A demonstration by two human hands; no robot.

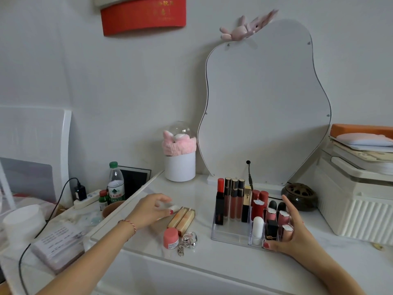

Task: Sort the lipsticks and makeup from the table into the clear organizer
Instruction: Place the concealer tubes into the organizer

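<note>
Right hand (294, 235) at 4 o'clock, fingers loosely spread, thumb touching front of clear organizer (229, 233); grasping nothing. Left hand (152, 209) at 9 o'clock, pinching small white tube (174, 208). Beside it on table (212, 262): two gold lipsticks (181, 220), pink jar (170, 238). Beyond, mirror (265, 103).

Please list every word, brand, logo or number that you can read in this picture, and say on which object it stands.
"YSL" monogram: on the black lipstick in the front of the clear organizer.
"YSL" monogram, small: on the gold lipstick in the back row.
Water bottle label: Chinese characters, too blurred to read.
Red sign on the wall: gold characters, unreadable.
Pink jar label: too small.
</note>
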